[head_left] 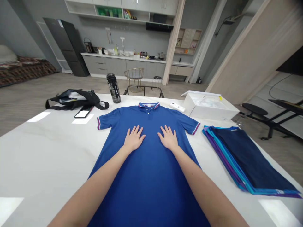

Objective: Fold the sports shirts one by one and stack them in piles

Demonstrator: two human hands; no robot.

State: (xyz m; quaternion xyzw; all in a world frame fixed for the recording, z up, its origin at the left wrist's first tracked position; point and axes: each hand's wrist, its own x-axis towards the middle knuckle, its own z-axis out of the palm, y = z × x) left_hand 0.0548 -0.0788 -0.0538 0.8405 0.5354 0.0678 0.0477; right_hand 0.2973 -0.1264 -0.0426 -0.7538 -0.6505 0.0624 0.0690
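Observation:
A blue polo shirt (148,164) lies spread front side up on the white table, its collar at the far end and both short sleeves out to the sides. Stripes of red and white edge the collar and cuffs. My left hand (134,138) rests flat on the left chest of the shirt, fingers spread. On the other side, my right hand (168,138) lies flat on the cloth too, fingers apart and pointing away from me. Neither hand grips the fabric. The shirt's lower hem is out of view.
Folded garments (248,157) in navy, blue and purple are stacked at the right. Behind them stands an open white box (210,108), near a small white device (177,107). A black bottle (114,89), a phone (83,112) and a black bag (78,98) sit at the back left of the table (47,157).

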